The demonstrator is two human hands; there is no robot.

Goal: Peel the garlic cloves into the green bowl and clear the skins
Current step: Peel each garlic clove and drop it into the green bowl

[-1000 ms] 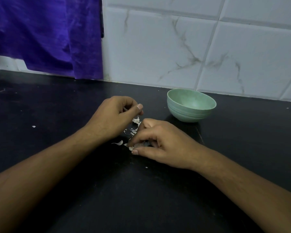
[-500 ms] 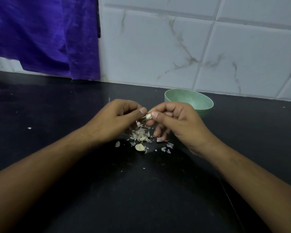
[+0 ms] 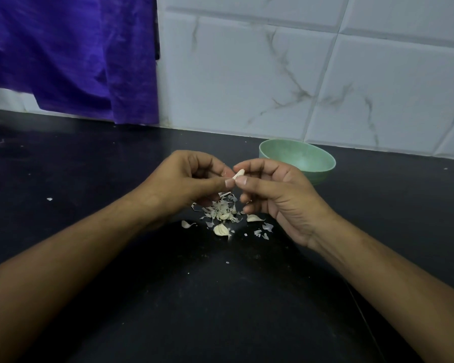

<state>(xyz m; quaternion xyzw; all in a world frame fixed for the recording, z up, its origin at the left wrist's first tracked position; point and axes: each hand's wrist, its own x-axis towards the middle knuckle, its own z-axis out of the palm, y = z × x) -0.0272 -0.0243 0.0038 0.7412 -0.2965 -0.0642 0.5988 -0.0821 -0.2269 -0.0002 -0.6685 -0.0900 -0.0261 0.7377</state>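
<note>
Currently both hands are raised just above the black bench [image 3: 63, 166], about midway between its front and back edges. Left hand [image 3: 192, 179]: fingers [image 3: 220, 182] curled, thumb and forefinger pinching one end of a garlic clove [image 3: 238, 174]. Right hand [image 3: 281, 195]: thumb and forefinger pinch the other end of the same clove; the remaining fingers are curled loosely under the palm. The two thumb tips touch just below the clove, which is pale and tilted, its upper end toward the right hand. Whether any skin remains on it cannot be told.

Directly beneath the hands, a heap of skins [image 3: 220, 209] lies on the bench, thin pale flakes piled together. Toward the front edge from the heap lies a loose clove [image 3: 220, 229]; a second clove [image 3: 253, 218] lies just beside the heap under the right hand; a small curled piece [image 3: 186, 224] sits apart on the left. A few scraps [image 3: 266, 227] are scattered on the right side.

Green bowl [image 3: 296, 158]: upright, near the back edge of the bench, behind the right hand and partly hidden by it, apart from the heap.

Background: white marbled tile wall [image 3: 247, 74] along the back edge; purple cloth [image 3: 71, 53] hanging at the back left corner. One white fleck [image 3: 49, 199] lies toward the left edge.
</note>
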